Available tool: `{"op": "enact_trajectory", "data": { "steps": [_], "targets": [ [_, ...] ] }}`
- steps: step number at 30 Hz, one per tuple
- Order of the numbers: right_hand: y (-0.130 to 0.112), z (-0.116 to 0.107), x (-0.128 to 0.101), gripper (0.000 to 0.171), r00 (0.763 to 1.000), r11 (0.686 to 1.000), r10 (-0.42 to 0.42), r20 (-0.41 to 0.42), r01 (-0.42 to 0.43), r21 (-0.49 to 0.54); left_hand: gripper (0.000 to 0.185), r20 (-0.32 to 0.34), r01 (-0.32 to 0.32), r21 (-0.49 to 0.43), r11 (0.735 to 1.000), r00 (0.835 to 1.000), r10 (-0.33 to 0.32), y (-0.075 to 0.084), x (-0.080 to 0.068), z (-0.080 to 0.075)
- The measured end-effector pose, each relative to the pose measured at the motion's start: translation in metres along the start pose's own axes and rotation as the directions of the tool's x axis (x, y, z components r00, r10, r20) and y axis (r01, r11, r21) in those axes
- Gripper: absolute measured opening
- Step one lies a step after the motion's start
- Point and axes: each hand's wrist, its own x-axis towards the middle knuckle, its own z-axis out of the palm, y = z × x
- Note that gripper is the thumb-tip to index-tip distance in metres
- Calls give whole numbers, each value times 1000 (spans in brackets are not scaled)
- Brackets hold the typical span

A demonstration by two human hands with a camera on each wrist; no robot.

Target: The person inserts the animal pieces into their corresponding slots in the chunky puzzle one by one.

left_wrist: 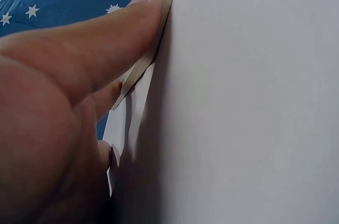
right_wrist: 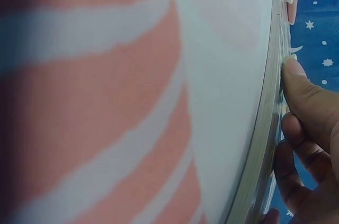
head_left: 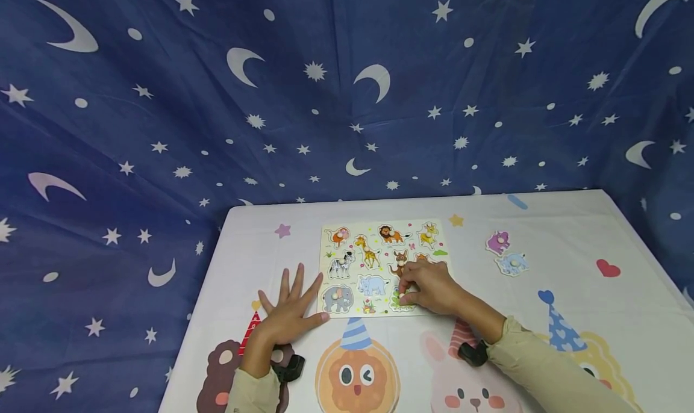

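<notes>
- Nearest the camera, below the puzzle board (head_left: pixel 379 268), two sleeves reach up across the cartoon-printed tablecloth (head_left: pixel 596 341).
- At the board's lower left corner, the left hand (head_left: pixel 287 313) lies flat on the cloth, fingers straight and spread, the thumb tip touching the board's edge.
- On the board's lower right part, the right hand (head_left: pixel 431 286) has its fingers curled down onto a green-patterned piece (head_left: pixel 402 300); whether it pinches the piece's peg or only presses on it cannot be told.
- Right of the board and well apart from it, a purple animal piece (head_left: pixel 497 242) and a pale blue animal piece (head_left: pixel 512 263) lie loose on the cloth.
- Risk, as I judge it: the left hand steadies only one corner, so a sideways push from the right hand could slide the board, or the piece could catch tilted on its recess.
- Only the left wrist view shows a finger (left_wrist: pixel 106 44) laid along the board's thin edge; the right wrist view shows fingertips (right_wrist: pixel 296 81) at the edge, while only the head view shows the animal pictures and the loose pieces.
</notes>
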Motion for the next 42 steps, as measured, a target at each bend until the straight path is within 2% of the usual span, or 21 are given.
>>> {"op": "enact_trajectory", "data": {
  "steps": [8,14,22,25,30,37,42],
  "targets": [
    [-1,-2,0,21,1000,1000,21,3,-21,-6,86,-2,-5,3,1000,1000,5,1,1,0],
    [3,-10,-5,18,1000,999,21,-5,-21,38,87,0,-5,8,1000,1000,5,0,0,1],
    [25,-43,-16,16,990,985,28,-141,-4,172,87,5,0,21,1000,1000,0,-1,1,2],
    [36,-56,-23,14,982,980,62,-180,-26,198,87,0,4,17,1000,1000,-4,0,1,1],
    [57,-73,-35,14,955,983,132,-267,-90,163,87,-5,7,8,1000,1000,-7,2,-1,1],
    [87,-85,-48,16,889,982,184,-419,-151,110,87,-2,2,11,1000,1000,-2,1,0,1],
    [108,-91,-58,23,866,964,265,-425,-234,125,87,-7,-4,20,1000,1000,4,1,1,2]
  ]
}}
